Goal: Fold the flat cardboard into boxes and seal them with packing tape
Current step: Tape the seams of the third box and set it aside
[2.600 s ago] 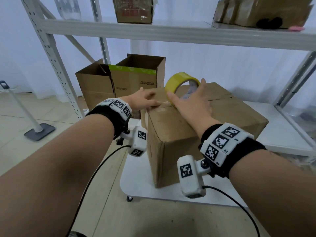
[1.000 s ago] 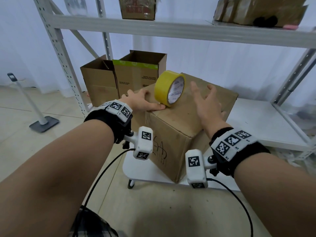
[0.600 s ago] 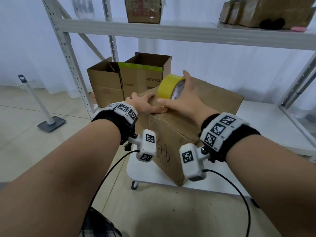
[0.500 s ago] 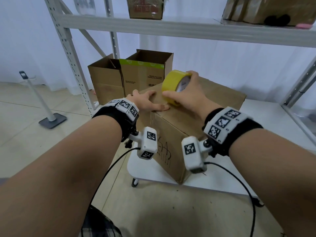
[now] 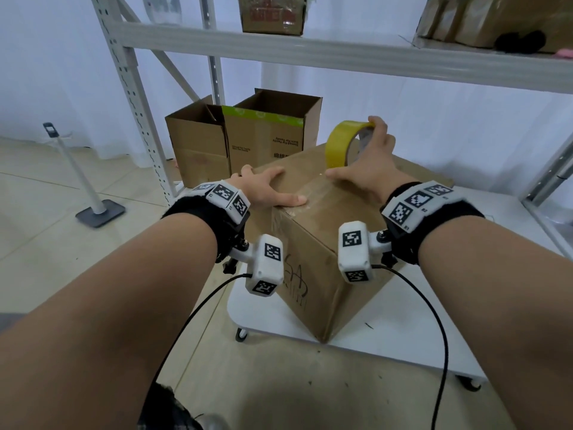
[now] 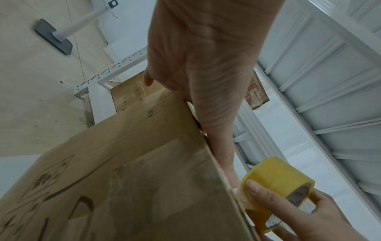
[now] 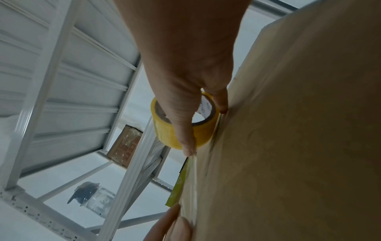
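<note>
A: What sort of place?
B: Storeroom/packing area. White metal racking (image 5: 310, 52) w/ cardboard boxes (image 5: 272, 13) on top shelf, open cartons (image 5: 245, 138) on tiled floor (image 5: 46, 243) at far left.

Soft, even daylight from pale curtains; faint shadows; wrist views dimmer, slightly blurred; edges bowed.

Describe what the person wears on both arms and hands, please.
Both forearms are bare, with no sleeves or gloves. Each wrist carries a black band topped by white blocks printed with black square codes: left wrist band, right wrist band. Under each hangs a white boxy camera with similar codes, trailing a thin black cable.
</note>
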The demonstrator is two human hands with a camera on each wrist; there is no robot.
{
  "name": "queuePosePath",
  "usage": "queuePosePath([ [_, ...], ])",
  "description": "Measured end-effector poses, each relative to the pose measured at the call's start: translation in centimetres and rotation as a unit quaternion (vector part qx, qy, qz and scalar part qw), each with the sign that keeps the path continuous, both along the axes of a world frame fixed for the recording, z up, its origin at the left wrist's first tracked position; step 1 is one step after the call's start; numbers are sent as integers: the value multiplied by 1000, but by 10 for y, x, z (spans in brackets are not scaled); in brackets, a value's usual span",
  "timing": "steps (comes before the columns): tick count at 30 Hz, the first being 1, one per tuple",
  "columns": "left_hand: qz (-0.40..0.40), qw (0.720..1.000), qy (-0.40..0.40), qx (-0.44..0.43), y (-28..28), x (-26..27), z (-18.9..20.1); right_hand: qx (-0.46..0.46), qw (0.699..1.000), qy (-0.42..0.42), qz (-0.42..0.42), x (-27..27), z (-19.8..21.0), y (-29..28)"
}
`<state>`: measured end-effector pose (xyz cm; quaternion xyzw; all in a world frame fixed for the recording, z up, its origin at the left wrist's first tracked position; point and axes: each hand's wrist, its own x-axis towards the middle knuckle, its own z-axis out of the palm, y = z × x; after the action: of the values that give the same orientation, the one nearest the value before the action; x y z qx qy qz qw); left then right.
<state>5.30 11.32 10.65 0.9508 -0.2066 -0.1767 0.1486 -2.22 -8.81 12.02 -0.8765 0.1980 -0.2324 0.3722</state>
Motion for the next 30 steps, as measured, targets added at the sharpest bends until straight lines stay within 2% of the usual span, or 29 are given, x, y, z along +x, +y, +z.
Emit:
queuePosePath([
  [6, 19, 999, -29, 18, -4, -6, 1, 56, 998, -21, -22, -1, -7, -1],
  [12, 14, 991, -82, 101, -13, -11, 8, 87, 996, -6, -30, -2, -10, -2],
  [22, 15, 986, -95, 138, -33, -13, 9, 111, 994, -13, -15, -2, -13, -3],
  [25, -10, 987, -84, 136, -34, -12, 4, 136, 990, -16, 11, -3, -6, -7],
  [30, -102, 981, -116, 118, -37, -11, 2, 85, 996, 3, -2, -6, 4, -8],
])
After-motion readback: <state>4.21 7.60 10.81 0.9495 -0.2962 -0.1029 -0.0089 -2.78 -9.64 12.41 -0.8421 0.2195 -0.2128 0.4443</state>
